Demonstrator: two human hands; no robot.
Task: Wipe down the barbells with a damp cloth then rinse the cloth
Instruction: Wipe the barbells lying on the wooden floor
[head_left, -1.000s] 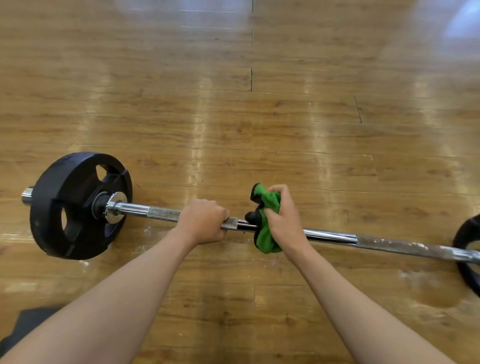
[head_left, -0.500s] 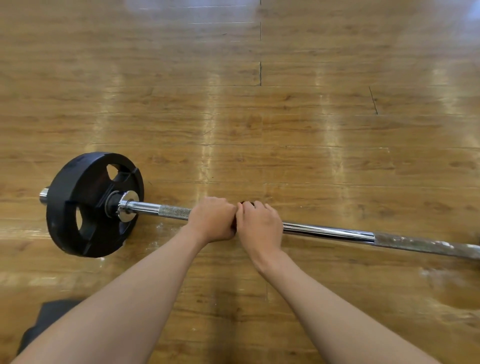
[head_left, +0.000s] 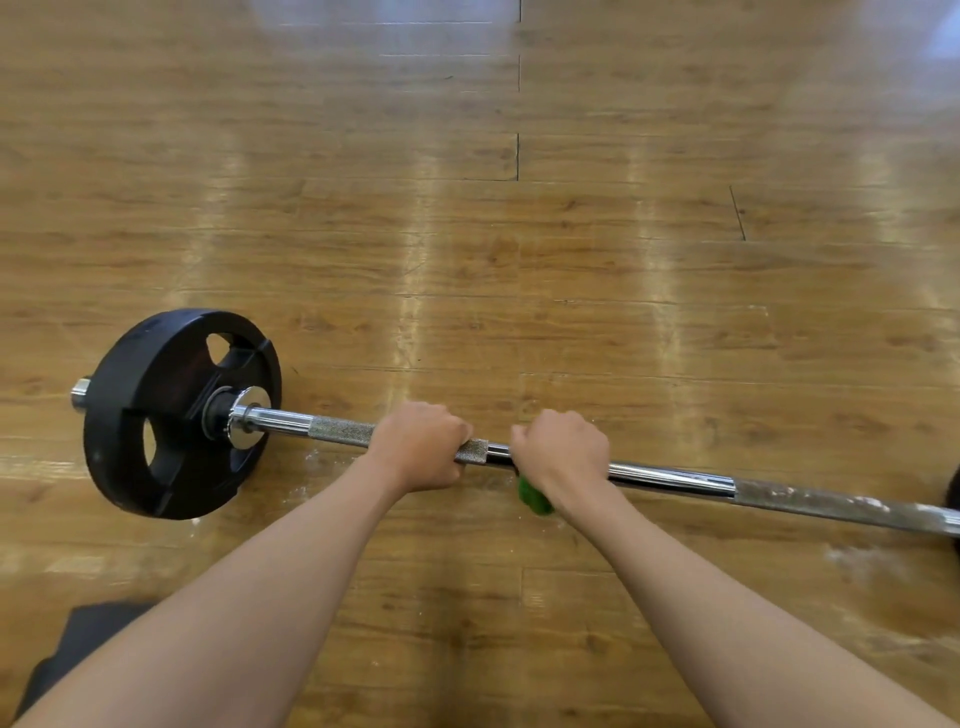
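Observation:
A chrome barbell (head_left: 670, 477) lies across the wooden floor, with a black weight plate (head_left: 171, 415) on its left end. My left hand (head_left: 418, 447) grips the knurled part of the bar. A short way to the right, my right hand (head_left: 563, 452) is wrapped round the bar with a green cloth (head_left: 535, 496) under it. Only a small tuft of the cloth shows below the palm. White dusty marks cover the knurled stretch of the bar at the far right.
The edge of a second black plate (head_left: 953, 493) shows at the right border. A dark mat corner (head_left: 78, 649) lies at the lower left. White powder specks dot the wooden floor (head_left: 519, 234) beneath the bar.
My right hand has slid right along the bar, away from my left hand, which it touched half a second ago. A tuft of the green cloth shows again below it.

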